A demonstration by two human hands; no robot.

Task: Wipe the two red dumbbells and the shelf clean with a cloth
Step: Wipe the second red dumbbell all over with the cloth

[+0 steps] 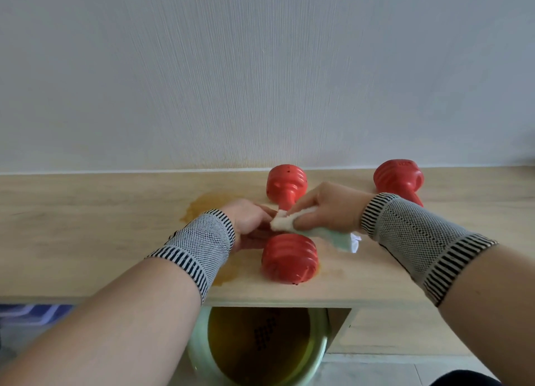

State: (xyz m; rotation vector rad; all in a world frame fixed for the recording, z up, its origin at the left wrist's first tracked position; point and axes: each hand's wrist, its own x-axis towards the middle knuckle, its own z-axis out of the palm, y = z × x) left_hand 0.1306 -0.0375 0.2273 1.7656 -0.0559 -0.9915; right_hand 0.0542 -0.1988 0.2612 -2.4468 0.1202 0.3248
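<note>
Both hands grip the near dumbbell (289, 258), the right hand (327, 209) pinching a cloth (292, 222).

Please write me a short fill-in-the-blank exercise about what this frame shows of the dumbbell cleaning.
1. The right hand holds the ____ against the handle of the near dumbbell.
2. The far dumbbell lies to the ____ of the near one.
3. An orange-brown ____ spreads on the shelf beside the left hand.
4. Below the shelf stands a green ____ of murky liquid.

Missing words: cloth; right; stain; bucket
</note>
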